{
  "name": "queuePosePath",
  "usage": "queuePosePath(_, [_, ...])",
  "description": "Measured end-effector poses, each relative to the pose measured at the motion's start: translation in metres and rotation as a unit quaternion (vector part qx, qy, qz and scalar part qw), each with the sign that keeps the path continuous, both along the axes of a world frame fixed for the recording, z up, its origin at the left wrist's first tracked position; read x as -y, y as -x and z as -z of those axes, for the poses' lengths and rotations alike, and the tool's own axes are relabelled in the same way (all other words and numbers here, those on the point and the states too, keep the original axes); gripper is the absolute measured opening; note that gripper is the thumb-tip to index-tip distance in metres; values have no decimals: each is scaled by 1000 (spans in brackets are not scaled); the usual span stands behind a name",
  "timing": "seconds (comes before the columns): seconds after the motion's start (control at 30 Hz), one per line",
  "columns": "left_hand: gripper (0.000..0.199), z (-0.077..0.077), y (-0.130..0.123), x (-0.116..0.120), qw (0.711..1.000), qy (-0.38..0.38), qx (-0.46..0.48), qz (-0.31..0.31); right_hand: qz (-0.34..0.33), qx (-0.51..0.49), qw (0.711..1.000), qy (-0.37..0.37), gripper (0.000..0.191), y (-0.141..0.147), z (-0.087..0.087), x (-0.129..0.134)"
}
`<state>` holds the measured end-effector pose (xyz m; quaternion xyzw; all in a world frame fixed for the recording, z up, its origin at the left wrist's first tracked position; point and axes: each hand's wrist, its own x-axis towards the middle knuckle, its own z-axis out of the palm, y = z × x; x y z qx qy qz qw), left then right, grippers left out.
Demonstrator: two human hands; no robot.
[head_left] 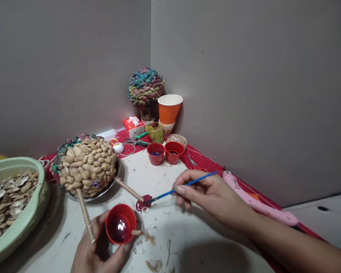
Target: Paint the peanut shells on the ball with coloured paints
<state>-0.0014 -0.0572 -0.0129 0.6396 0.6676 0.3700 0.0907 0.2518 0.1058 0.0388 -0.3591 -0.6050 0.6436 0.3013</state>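
My left hand (102, 248) is wrapped round a small red cup (121, 223) with dark red liquid in it. Between thumb and fingers, my right hand (200, 191) pinches a blue paintbrush (170, 192). The brush tip touches or hovers just over a red paint puddle (142, 203) on the white board (159, 182). Left of both hands, a peanut-covered ball (86, 163) rests in a metal bowl (93, 196). Most of its shells are plain, and its far left side is coloured. Two wrapped sticks (83, 212) stick out of it towards me.
A green basin (19, 163) of shells stands at left. Behind are two red paint cups (155, 153), a jar of yellow-green paint (155, 132), pliers (138, 139), orange paper cups (169, 110) and a coloured peanut ball (146, 87). A pink glue gun (255, 197) lies at right. Grey walls enclose the back.
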Motion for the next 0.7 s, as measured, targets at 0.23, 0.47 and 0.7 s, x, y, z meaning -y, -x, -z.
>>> queuePosePath(0.23, [51,-5,1,-3,1000,3,-10,8,-15,5,1000,24,32,18,29,-8])
queuePosePath(0.47, [47,-2,4,-3,1000,4,-25,4,-8,10,998,58,29,28,31,-10])
queuePosePath(0.7, [48,-2,5,-3,999,-5,-34,-3,28,23,998,42,34,19,33,-15])
